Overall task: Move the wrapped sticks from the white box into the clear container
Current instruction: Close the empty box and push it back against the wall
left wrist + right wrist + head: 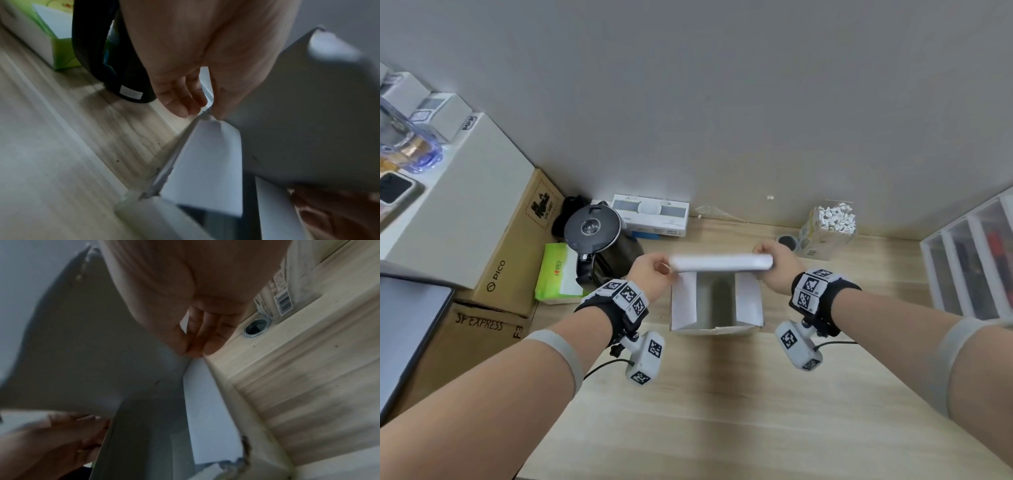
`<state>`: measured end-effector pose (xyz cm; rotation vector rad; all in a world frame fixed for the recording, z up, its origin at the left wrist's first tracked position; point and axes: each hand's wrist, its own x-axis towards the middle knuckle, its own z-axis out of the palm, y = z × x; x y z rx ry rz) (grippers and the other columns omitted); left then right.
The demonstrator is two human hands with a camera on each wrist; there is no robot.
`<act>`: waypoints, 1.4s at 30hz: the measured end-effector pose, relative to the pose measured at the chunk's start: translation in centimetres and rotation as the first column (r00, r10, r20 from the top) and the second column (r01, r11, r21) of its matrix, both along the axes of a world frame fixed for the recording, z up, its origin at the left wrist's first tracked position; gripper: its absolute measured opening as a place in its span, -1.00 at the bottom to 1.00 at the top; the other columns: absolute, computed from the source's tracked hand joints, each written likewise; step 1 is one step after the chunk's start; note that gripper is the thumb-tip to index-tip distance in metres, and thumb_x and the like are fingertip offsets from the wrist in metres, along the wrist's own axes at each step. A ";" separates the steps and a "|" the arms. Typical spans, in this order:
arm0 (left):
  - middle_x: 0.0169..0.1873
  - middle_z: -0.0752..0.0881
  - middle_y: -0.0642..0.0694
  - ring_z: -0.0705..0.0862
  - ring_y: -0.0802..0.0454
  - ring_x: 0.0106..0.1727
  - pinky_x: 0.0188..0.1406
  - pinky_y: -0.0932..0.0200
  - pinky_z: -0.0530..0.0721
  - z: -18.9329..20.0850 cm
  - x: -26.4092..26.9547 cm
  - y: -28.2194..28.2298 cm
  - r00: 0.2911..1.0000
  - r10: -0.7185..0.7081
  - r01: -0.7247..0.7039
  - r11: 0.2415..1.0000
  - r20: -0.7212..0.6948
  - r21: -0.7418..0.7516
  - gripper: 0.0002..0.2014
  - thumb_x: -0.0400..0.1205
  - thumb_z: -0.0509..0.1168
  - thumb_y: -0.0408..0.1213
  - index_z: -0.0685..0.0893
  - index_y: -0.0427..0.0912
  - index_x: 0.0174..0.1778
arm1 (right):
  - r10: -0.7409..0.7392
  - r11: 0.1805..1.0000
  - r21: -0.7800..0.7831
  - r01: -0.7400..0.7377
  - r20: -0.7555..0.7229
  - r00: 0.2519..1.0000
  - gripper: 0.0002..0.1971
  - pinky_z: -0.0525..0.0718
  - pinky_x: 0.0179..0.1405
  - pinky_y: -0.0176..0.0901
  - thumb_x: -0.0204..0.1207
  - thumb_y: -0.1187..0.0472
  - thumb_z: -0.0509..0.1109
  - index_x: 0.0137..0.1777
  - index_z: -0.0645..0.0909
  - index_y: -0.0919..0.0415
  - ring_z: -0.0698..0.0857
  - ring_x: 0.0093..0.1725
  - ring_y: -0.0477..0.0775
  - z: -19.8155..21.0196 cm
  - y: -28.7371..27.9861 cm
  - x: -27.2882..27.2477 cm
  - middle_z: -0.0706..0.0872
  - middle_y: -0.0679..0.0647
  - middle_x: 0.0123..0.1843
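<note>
White box open on wooden surface, lid raised. Left hand and right hand pinching lid's far corners. Clear container behind, holding wrapped sticks.

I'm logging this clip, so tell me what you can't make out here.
- White box interior: dark in head view, far flap shades it; no wrapped sticks discernible.
- Left hand and right hand fingertips: behind the flap.
- Both wrist views: motion-blurred.
- Clear container: label too small.
</note>
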<state>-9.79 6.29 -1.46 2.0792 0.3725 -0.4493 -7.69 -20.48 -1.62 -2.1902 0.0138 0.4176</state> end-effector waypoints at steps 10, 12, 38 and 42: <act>0.02 0.69 -0.05 0.76 0.00 -0.05 -0.05 0.21 0.72 2.0 -3.2 0.8 0.902 -0.409 0.430 0.884 -0.140 0.186 -0.05 0.39 0.67 -0.30 0.29 -0.14 0.64 | 0.402 0.909 -0.064 -0.412 -0.121 0.907 -0.02 0.73 0.00 -0.15 0.15 0.02 0.68 0.55 0.23 -0.14 0.65 0.10 -0.03 1.5 -2.9 -3.4 0.28 -0.09 0.33; -0.02 0.71 -0.04 0.71 0.14 -0.15 -0.23 0.33 0.61 2.7 -4.2 1.1 0.881 -0.452 0.473 0.851 -0.142 0.227 0.06 0.34 0.70 -0.17 0.21 -0.03 0.69 | 0.445 0.881 -0.114 -0.459 -0.129 0.886 0.06 0.75 0.03 -0.09 0.08 -0.16 0.68 0.55 0.15 -0.22 0.64 0.08 -0.13 1.7 -3.4 -4.1 0.26 -0.14 0.32; -0.29 0.62 0.01 0.62 -0.02 -0.24 -0.29 0.15 0.59 0.4 -4.7 -1.2 0.909 -0.415 0.390 0.805 -0.045 0.447 -0.68 0.49 0.55 -0.29 0.56 -0.13 0.03 | 0.404 0.878 -0.319 -0.357 0.092 0.910 -0.77 0.64 0.00 0.04 0.41 0.22 0.56 0.04 0.65 0.07 0.60 -0.08 0.09 -0.4 -1.8 -5.8 0.46 -0.09 0.13; -0.28 0.60 0.05 0.70 -0.11 -0.13 -0.12 -0.02 0.71 0.0 -4.7 -1.4 0.897 -0.436 0.414 0.774 -0.071 0.479 -0.75 0.52 0.51 -0.24 0.56 -0.09 -0.04 | 0.446 0.828 -0.420 -0.371 0.091 0.891 -0.80 0.57 -0.14 -0.05 0.48 0.16 0.50 0.08 0.62 0.05 0.56 -0.15 0.09 -0.4 -1.4 -5.9 0.48 -0.04 0.19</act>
